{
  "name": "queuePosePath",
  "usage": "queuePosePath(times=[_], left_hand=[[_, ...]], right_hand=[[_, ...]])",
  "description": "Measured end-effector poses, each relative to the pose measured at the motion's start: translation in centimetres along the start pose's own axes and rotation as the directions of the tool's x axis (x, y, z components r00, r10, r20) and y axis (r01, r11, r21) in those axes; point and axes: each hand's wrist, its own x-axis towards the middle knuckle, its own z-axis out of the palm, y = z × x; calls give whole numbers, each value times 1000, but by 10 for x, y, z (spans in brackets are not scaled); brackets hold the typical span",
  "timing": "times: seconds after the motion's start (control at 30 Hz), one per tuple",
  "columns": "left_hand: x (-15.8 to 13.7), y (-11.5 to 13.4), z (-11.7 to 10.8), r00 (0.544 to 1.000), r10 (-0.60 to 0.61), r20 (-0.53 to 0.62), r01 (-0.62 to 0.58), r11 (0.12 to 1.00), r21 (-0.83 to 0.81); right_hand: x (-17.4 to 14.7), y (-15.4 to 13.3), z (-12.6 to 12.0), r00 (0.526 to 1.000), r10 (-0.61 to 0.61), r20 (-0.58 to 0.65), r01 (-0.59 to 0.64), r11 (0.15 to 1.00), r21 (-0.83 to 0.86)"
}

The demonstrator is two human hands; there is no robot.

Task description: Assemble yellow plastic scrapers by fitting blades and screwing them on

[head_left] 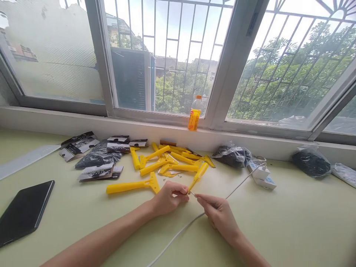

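Note:
My left hand (171, 196) pinches the head end of a yellow scraper (199, 175), whose handle slants up and away to the right. Between the fingertips of my right hand (219, 213) is a thin metal tool (193, 194), its tip at the scraper's head; its exact kind is too small to make out. Left of my hands, another yellow scraper (129, 186) lies flat by itself. Beyond them is a loose pile of several yellow scrapers (178, 167). Tiny metal pieces (180, 177) lie on the table in front of the pile.
A white cable (183, 229) runs under my right hand to a power strip (263, 176). Black-filled plastic bags (233, 155), printed cards (97, 171) and a black phone-like slab (26, 209) lie around the green table (294, 218). An orange drink bottle (194, 118) stands on the sill.

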Motion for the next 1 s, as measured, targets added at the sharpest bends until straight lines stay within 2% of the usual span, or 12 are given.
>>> queuePosePath(times=[0.1, 0.2, 0.33, 0.4, 0.5, 0.63, 0.77, 1.0], left_hand=[[0, 1, 1, 1000, 4, 2, -4, 1000, -11], [-1, 2, 2, 1000, 26, 13, -27, 999, 34], [-2, 3, 2, 998, 38, 47, -42, 994, 99], [-1, 1, 2, 999, 36, 37, -40, 992, 118], [-1, -4, 2, 999, 34, -21, -30, 988, 154], [-1, -9, 2, 995, -41, -86, 53, 988, 144], [1, -11, 2, 990, -90, -106, 101, 990, 96], [8, -14, 0, 968, -178, -176, 169, 983, -65]], right_hand=[[1, -3, -4, 981, 167, 104, -185, 963, 195], [4, -7, -13, 938, 274, 214, -331, 893, 306], [6, -14, -22, 858, 363, 365, -497, 768, 404], [6, -17, -23, 836, 368, 407, -534, 715, 450], [5, -19, -19, 845, 351, 403, -520, 714, 469], [7, -19, -14, 880, 323, 348, -450, 801, 394], [10, -16, -18, 887, 255, 385, -398, 844, 358], [13, -9, -27, 889, 208, 408, -371, 850, 375]])
